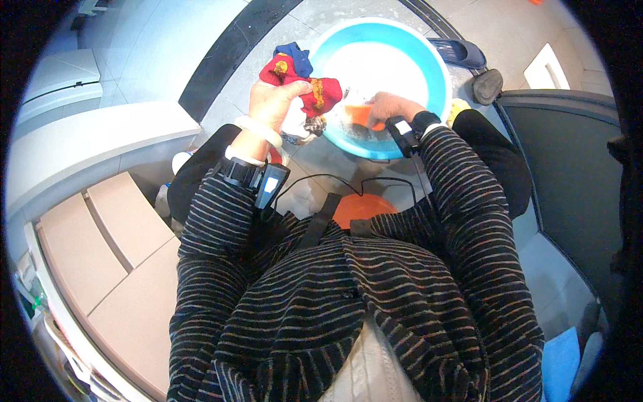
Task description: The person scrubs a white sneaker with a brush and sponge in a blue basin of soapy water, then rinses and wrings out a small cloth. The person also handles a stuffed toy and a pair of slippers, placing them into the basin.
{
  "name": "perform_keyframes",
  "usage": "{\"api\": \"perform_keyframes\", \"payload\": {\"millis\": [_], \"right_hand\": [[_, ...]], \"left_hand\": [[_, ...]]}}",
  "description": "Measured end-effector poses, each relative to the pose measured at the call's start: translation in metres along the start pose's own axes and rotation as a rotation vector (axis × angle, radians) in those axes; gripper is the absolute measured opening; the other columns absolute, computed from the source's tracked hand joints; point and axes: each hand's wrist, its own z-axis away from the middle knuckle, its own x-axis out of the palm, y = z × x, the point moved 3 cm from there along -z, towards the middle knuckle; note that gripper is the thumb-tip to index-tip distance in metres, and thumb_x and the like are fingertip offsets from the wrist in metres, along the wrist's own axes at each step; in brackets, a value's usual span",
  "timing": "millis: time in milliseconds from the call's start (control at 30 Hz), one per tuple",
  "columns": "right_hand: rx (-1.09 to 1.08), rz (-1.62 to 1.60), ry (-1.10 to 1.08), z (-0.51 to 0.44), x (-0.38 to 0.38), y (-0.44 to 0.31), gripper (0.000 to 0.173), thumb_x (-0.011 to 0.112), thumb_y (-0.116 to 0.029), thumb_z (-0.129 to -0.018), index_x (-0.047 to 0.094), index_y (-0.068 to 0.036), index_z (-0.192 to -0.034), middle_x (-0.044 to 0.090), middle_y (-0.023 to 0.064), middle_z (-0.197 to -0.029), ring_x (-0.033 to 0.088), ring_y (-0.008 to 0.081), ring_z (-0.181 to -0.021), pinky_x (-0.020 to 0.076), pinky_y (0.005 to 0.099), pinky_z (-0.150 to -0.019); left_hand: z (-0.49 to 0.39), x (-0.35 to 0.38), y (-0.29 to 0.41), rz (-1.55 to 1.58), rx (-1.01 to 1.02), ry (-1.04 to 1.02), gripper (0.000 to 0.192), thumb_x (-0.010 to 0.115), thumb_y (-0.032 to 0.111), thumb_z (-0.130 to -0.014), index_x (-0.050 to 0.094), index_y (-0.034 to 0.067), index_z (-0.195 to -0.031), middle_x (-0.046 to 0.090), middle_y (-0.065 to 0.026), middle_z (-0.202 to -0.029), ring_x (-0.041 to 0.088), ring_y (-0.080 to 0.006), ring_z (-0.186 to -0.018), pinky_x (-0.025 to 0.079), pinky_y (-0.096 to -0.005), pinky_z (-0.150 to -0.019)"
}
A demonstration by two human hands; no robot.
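Observation:
A bunch of cloth pieces, looking like socks, is gripped in my left hand (274, 103): a red and yellow knit one (325, 94), a dark blue one (294, 59), a white one (295, 119) and a patterned one. They hang beside the left rim of a blue plastic basin (438, 75). My right hand (394, 108) is over the near part of the basin, its fingers closed on an orange object (357, 114), whose kind I cannot tell. Whitish, foamy water (379, 65) fills the basin, and its glare hides what lies under it.
Tiled floor lies around the basin. A dark slipper (459, 53) is at its right, near a dark panel (562, 130). A beige drawer cabinet (105, 251) and a white ledge (100, 135) stand on the left. Below the basin shows an orange round thing (364, 208).

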Motion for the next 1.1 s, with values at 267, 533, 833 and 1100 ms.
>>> {"api": "perform_keyframes", "payload": {"millis": [267,533,833,1100], "right_hand": [[-0.284,-0.562,0.158,0.060,-0.066,-0.053,0.042,0.077,-0.023,-0.074,0.067,0.001,-0.107,0.069,0.0063,-0.096,0.063,0.0158,-0.084,0.0476,0.0268,-0.077],[-0.501,-1.173,0.122,0.107,-0.081,-0.099,0.044,0.073,-0.014,-0.080,0.061,0.001,-0.119,0.067,0.0066,-0.110,0.064,0.0156,-0.100,0.0493,0.0292,-0.092],[-0.558,-1.779,-0.288,0.088,-0.047,-0.120,0.046,0.056,-0.034,-0.090,0.057,0.003,-0.119,0.065,0.0216,-0.103,0.063,0.0358,-0.096,0.0507,0.0505,-0.087],[-0.325,-1.599,-0.329,0.081,-0.032,-0.118,0.043,0.050,-0.043,-0.095,0.060,-0.006,-0.115,0.070,0.0120,-0.095,0.069,0.0294,-0.071,0.0490,0.0362,-0.048]], "left_hand": [[0.009,0.009,-0.001,0.164,-0.166,0.040,0.037,0.079,0.002,-0.069,0.066,0.003,-0.104,0.069,-0.0072,-0.098,0.067,-0.0199,-0.086,0.055,-0.0362,-0.080],[0.010,0.017,-0.006,0.214,-0.254,-0.019,0.033,0.073,-0.001,-0.074,0.066,0.007,-0.106,0.069,-0.0074,-0.099,0.067,-0.0202,-0.086,0.055,-0.0331,-0.077],[0.016,0.038,0.005,0.235,0.002,-0.403,0.052,0.077,0.002,-0.075,0.057,0.008,-0.123,0.062,0.0022,-0.107,0.060,-0.0116,-0.098,0.049,-0.0284,-0.089],[0.010,0.032,-0.008,-0.091,0.063,-0.320,0.043,0.069,0.003,-0.079,0.061,0.006,-0.121,0.067,-0.0017,-0.106,0.060,-0.0133,-0.098,0.048,-0.0296,-0.089]]}}
